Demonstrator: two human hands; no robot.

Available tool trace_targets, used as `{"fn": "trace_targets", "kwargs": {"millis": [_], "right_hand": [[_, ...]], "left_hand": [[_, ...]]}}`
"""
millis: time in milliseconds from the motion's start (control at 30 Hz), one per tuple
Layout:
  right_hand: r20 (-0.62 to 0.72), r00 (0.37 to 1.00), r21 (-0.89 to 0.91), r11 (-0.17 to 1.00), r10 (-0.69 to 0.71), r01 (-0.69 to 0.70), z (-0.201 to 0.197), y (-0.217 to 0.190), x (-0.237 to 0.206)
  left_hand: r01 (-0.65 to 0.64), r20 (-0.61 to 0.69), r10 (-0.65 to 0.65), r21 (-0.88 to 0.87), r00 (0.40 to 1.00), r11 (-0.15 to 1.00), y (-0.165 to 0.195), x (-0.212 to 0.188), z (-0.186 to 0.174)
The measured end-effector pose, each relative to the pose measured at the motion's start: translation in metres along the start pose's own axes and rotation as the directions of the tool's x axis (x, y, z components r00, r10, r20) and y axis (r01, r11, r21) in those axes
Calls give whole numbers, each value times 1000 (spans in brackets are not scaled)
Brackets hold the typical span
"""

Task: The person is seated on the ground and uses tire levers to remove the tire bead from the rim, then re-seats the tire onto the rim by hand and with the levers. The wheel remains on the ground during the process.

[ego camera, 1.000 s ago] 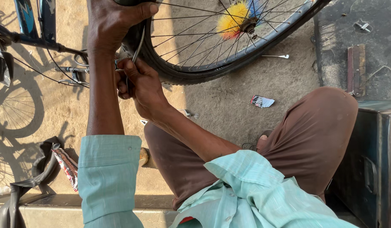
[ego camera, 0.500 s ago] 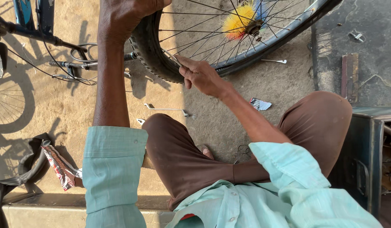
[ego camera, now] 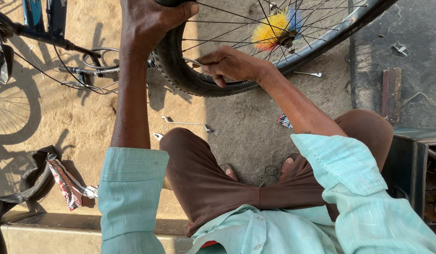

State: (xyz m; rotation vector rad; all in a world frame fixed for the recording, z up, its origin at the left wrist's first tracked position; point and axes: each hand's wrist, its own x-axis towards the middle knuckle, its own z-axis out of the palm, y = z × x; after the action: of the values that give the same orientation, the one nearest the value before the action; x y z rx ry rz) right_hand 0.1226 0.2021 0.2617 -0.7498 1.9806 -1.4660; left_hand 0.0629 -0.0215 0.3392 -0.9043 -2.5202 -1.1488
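Note:
A bicycle wheel with a black tyre point(ego camera: 180, 75) and thin spokes stands on the ground in front of my knees. A yellow and blue brush ring point(ego camera: 270, 29) sits around its hub. My left hand point(ego camera: 150, 21) grips the tyre from above at the top of the frame. My right hand point(ego camera: 229, 65) is closed on a thin metal tool point(ego camera: 192, 61) pressed against the inner side of the rim. I squat in brown trousers and a pale green shirt.
A bent metal spanner point(ego camera: 187, 123) lies on the sand by my left knee, another small tool point(ego camera: 308, 74) beyond the wheel. A second bicycle's frame point(ego camera: 44, 33) is at the upper left. A crumpled wrapper point(ego camera: 67, 184) and black rubber point(ego camera: 25, 181) lie left; a metal box point(ego camera: 415, 164) stands right.
My right hand has moved rightwards from the tyre's left edge to the inside of the rim. The view has shifted, and my left hand keeps hold of the tyre.

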Motion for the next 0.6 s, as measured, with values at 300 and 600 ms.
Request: {"fn": "trace_targets", "kwargs": {"millis": [300,600], "right_hand": [[-120,992,312,950,33,6,46,8,7],[-524,800,839,18,292,544,203,-54,85]], "left_hand": [[39,3,-39,-14,999,999,1,0,-3],[82,99,-89,74,991,994,1,11,0]]}}
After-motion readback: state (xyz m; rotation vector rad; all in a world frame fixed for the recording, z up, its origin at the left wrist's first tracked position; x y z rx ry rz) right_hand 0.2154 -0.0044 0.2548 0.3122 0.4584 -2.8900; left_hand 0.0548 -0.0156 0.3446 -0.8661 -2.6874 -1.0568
